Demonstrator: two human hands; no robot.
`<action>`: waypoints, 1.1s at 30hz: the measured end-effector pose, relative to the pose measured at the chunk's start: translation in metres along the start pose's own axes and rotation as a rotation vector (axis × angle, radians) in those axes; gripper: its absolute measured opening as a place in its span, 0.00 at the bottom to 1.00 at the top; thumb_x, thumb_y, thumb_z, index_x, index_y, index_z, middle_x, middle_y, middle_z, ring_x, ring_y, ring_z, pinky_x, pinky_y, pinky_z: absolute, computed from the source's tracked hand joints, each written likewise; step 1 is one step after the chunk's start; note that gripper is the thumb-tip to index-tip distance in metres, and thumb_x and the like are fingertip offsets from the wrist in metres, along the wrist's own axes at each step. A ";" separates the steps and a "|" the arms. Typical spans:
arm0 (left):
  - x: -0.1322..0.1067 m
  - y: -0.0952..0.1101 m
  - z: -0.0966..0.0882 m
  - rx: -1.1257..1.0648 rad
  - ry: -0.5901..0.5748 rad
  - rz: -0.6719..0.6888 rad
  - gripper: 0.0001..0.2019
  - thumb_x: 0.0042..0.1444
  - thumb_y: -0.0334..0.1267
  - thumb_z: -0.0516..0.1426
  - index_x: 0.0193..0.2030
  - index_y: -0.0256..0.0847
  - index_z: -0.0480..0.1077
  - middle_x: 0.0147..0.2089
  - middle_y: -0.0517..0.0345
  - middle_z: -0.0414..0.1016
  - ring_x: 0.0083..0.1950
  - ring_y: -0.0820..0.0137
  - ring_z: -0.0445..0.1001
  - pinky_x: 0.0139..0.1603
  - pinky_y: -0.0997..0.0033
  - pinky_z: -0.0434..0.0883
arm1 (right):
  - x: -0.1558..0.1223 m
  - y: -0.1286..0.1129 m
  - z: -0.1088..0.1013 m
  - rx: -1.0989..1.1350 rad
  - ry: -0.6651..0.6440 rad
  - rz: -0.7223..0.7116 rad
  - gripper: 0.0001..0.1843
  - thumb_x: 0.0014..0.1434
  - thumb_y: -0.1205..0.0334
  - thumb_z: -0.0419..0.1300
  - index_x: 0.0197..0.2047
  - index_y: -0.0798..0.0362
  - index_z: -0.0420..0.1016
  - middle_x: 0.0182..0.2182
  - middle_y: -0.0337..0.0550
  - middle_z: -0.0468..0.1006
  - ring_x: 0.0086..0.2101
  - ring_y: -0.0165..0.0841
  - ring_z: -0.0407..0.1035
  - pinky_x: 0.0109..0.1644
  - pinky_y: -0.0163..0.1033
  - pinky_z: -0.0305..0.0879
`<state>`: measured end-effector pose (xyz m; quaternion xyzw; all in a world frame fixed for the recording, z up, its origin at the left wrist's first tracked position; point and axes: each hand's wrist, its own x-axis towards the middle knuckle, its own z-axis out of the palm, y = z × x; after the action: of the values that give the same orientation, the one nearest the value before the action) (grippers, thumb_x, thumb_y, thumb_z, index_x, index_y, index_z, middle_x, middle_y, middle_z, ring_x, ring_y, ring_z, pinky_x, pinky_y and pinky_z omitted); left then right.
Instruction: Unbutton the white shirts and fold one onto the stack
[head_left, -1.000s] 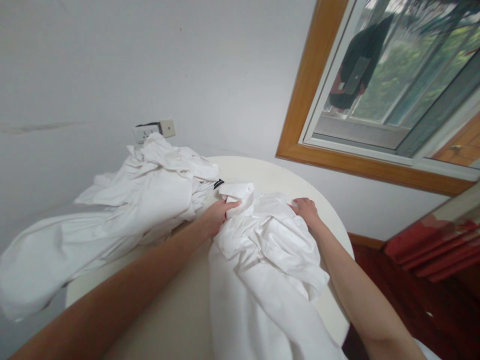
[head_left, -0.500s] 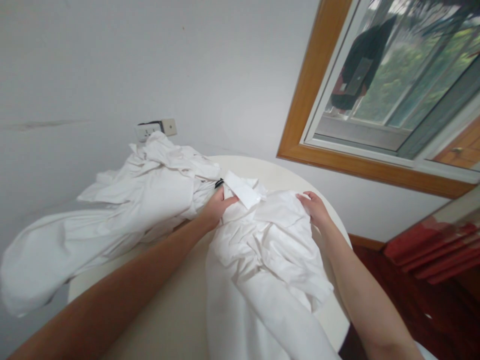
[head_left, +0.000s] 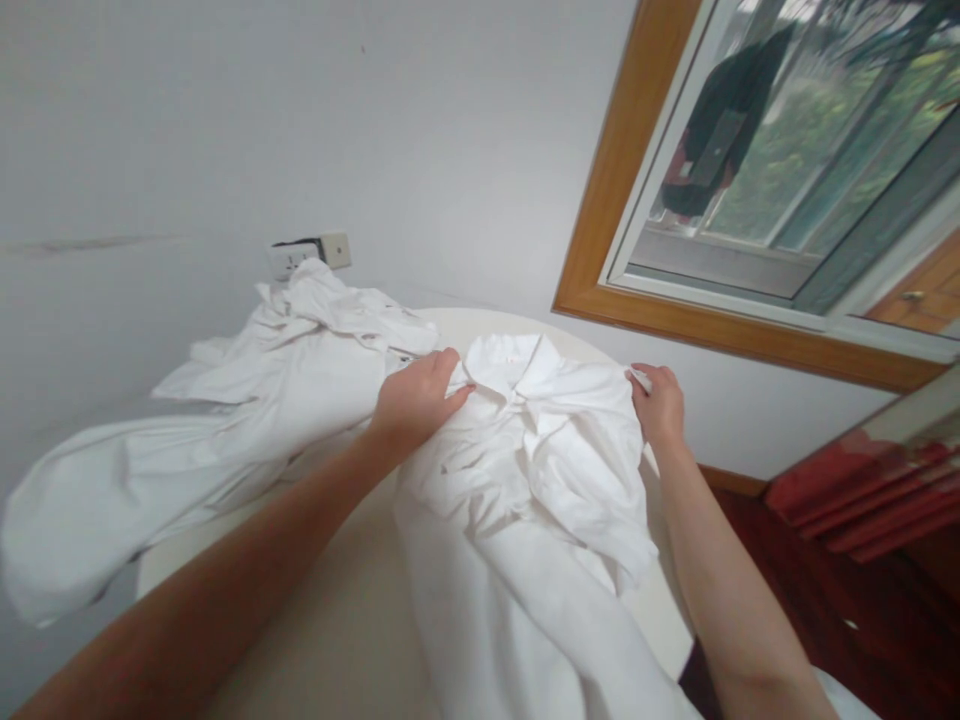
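A white collared shirt (head_left: pixel 517 480) lies rumpled on the round pale table (head_left: pixel 330 610), its collar toward the wall and its lower part hanging over the near side. My left hand (head_left: pixel 420 395) is closed on the shirt's left shoulder, thumb on top of the cloth. At the opposite shoulder, my right hand (head_left: pixel 658 400) pinches a bit of the fabric. Between the two hands the collar stands up and the front is bunched in folds. Beside my left forearm rests a heap of white garments (head_left: pixel 285 370), partly overhanging the table's left side.
Behind the table is a white wall with a socket (head_left: pixel 296 258) and a switch plate (head_left: pixel 335 250). A wood-framed window (head_left: pixel 600 240) fills the upper right. Red curtain fabric (head_left: pixel 862 500) hangs at the right above a dark red floor (head_left: pixel 780 590).
My right hand has moved right and drawn the shoulder outward. The collar, earlier folded over, now stands open and facing me. My left hand has turned and shifted slightly left.
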<state>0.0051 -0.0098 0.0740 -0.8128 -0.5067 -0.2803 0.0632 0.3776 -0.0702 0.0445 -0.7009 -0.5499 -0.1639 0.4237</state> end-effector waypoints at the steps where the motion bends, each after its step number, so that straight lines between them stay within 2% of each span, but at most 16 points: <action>1: -0.001 0.001 -0.002 0.051 0.033 0.014 0.20 0.56 0.54 0.53 0.48 0.40 0.64 0.43 0.47 0.71 0.49 0.55 0.70 0.45 0.66 0.65 | 0.000 -0.001 -0.001 -0.015 0.017 0.015 0.20 0.60 0.50 0.50 0.44 0.55 0.75 0.40 0.54 0.73 0.42 0.42 0.66 0.49 0.46 0.61; 3: -0.003 0.000 -0.002 0.103 0.077 0.010 0.23 0.56 0.56 0.52 0.47 0.39 0.64 0.43 0.45 0.71 0.48 0.54 0.70 0.44 0.65 0.65 | -0.002 -0.001 -0.002 0.002 0.044 0.061 0.22 0.59 0.46 0.51 0.41 0.55 0.76 0.38 0.53 0.73 0.41 0.42 0.66 0.49 0.46 0.61; 5: -0.005 -0.003 0.005 0.103 0.084 -0.009 0.24 0.56 0.58 0.51 0.47 0.39 0.64 0.41 0.45 0.71 0.47 0.55 0.71 0.44 0.66 0.66 | -0.004 0.002 0.001 0.117 0.010 0.165 0.24 0.56 0.42 0.55 0.38 0.55 0.76 0.34 0.50 0.74 0.39 0.42 0.67 0.46 0.46 0.63; 8: -0.008 -0.010 0.026 0.038 0.030 -0.014 0.21 0.58 0.56 0.49 0.47 0.39 0.64 0.40 0.46 0.72 0.45 0.57 0.72 0.42 0.67 0.66 | -0.008 0.008 0.005 0.449 -0.165 0.390 0.27 0.51 0.37 0.57 0.40 0.53 0.73 0.31 0.45 0.77 0.33 0.39 0.70 0.39 0.43 0.66; 11: -0.010 -0.015 0.051 -0.082 -0.062 -0.048 0.18 0.60 0.52 0.47 0.46 0.39 0.62 0.39 0.48 0.73 0.42 0.59 0.74 0.39 0.68 0.67 | -0.009 0.011 0.009 0.709 -0.298 0.499 0.31 0.56 0.34 0.48 0.44 0.52 0.72 0.34 0.46 0.79 0.34 0.41 0.72 0.38 0.44 0.68; 14: -0.011 -0.018 0.069 -0.237 -0.111 -0.136 0.16 0.61 0.50 0.46 0.46 0.40 0.61 0.36 0.51 0.73 0.38 0.60 0.74 0.36 0.67 0.67 | -0.009 0.009 0.013 0.749 -0.306 0.495 0.34 0.60 0.38 0.37 0.48 0.52 0.72 0.34 0.48 0.80 0.37 0.42 0.74 0.40 0.46 0.68; 16: -0.011 -0.019 0.075 -0.330 -0.097 -0.199 0.16 0.60 0.51 0.46 0.46 0.40 0.60 0.35 0.52 0.73 0.37 0.61 0.75 0.35 0.67 0.67 | -0.009 0.005 0.015 0.722 -0.323 0.481 0.32 0.61 0.43 0.37 0.50 0.53 0.72 0.34 0.48 0.81 0.39 0.43 0.74 0.42 0.47 0.68; 19: -0.011 -0.020 0.078 -0.405 -0.042 -0.257 0.17 0.60 0.51 0.47 0.46 0.41 0.60 0.36 0.52 0.73 0.37 0.61 0.75 0.35 0.66 0.68 | -0.013 -0.004 0.017 0.690 -0.407 0.466 0.29 0.60 0.46 0.40 0.48 0.53 0.75 0.32 0.49 0.81 0.40 0.44 0.74 0.44 0.48 0.68; 25: -0.010 -0.022 0.078 -0.453 0.012 -0.295 0.16 0.59 0.51 0.48 0.44 0.42 0.60 0.35 0.52 0.73 0.38 0.60 0.74 0.39 0.64 0.69 | -0.023 -0.021 0.015 0.635 -0.577 0.379 0.25 0.57 0.44 0.50 0.48 0.49 0.75 0.32 0.46 0.81 0.39 0.44 0.75 0.44 0.49 0.69; 29: -0.010 -0.023 0.078 -0.492 0.008 -0.320 0.16 0.58 0.52 0.48 0.45 0.42 0.60 0.35 0.52 0.72 0.38 0.60 0.74 0.39 0.64 0.69 | -0.027 -0.022 0.014 0.738 -0.693 0.388 0.25 0.52 0.45 0.57 0.49 0.51 0.75 0.34 0.46 0.81 0.38 0.44 0.75 0.43 0.49 0.70; 33: -0.010 -0.026 0.079 -0.531 0.007 -0.374 0.16 0.58 0.53 0.48 0.43 0.42 0.61 0.35 0.52 0.72 0.38 0.60 0.73 0.38 0.64 0.69 | -0.027 -0.019 0.015 0.765 -0.751 0.400 0.24 0.49 0.45 0.60 0.45 0.51 0.76 0.34 0.45 0.81 0.37 0.42 0.74 0.41 0.46 0.70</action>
<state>0.0108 0.0257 -0.0018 -0.6928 -0.5562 -0.4121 -0.2019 0.3476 -0.0751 0.0255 -0.5983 -0.5395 0.3906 0.4455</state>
